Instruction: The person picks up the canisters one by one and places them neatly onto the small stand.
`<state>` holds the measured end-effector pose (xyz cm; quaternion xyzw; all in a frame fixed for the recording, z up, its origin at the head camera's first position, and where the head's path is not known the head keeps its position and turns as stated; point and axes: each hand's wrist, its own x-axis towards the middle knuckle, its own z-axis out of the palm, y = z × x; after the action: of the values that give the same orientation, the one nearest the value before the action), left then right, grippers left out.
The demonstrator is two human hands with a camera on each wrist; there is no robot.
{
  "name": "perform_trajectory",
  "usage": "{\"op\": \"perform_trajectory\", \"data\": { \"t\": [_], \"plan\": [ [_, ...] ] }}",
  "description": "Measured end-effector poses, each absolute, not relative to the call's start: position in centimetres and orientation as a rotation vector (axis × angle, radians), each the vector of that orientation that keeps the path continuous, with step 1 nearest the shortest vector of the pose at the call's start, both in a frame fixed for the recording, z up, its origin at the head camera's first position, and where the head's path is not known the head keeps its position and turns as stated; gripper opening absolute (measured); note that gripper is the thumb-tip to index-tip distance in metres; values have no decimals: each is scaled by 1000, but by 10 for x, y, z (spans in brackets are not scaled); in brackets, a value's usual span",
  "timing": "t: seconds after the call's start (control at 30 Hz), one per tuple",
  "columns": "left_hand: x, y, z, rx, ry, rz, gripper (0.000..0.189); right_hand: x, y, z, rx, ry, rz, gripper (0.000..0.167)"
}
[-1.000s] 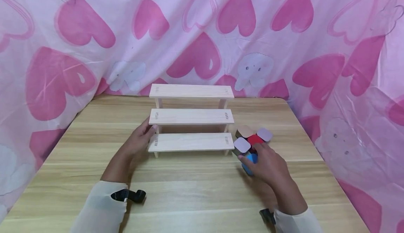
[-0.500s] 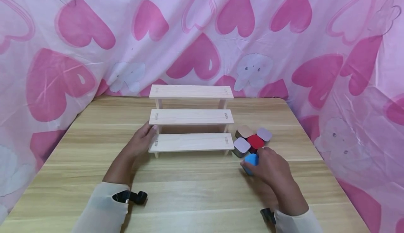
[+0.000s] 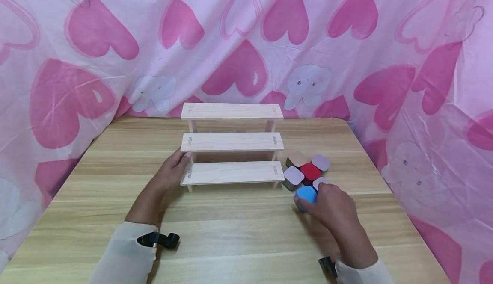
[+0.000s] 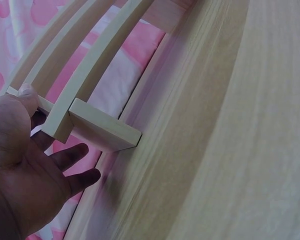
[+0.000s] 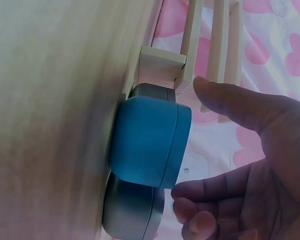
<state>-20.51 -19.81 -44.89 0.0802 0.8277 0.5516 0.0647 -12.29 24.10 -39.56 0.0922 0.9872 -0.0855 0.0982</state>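
Note:
A three-tier wooden display shelf [image 3: 233,141] stands at the middle of the table. My left hand [image 3: 174,170] grips its left side between thumb and fingers; the lower fingers stick out loosely in the left wrist view. Right of the shelf sits a cluster of small rounded-square tins. Nearest me is a blue tin [image 3: 306,194], which fills the middle of the right wrist view. My right hand [image 3: 336,205] is spread around its lid, thumb on one side, fingertips right at the opposite edge. The fingers partly hide a lilac-topped tin [image 3: 319,182].
Beside the blue tin stand a red tin [image 3: 310,172], a beige-topped tin [image 3: 298,159] and two more lilac-topped ones, the left one [image 3: 294,176] close to the shelf's lower right corner. A pink heart-patterned cloth [image 3: 235,68] hangs behind the wooden table [image 3: 231,237].
My right hand has drawn back from over the red tin and come down around the blue one, uncovering a lilac-topped tin. My left hand stays on the shelf.

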Motion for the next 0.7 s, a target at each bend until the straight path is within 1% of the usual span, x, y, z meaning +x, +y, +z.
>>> {"op": "perform_trajectory", "data": {
  "t": [0.37,0.7],
  "plan": [
    [-204,-202,-447,208,2511,1667,64,-126,242,-397,268,2893,-309,81],
    [-206,-199,-449,212,2515,1629,64,-125,246,-399,258,2860,-323,88]
  ]
}}
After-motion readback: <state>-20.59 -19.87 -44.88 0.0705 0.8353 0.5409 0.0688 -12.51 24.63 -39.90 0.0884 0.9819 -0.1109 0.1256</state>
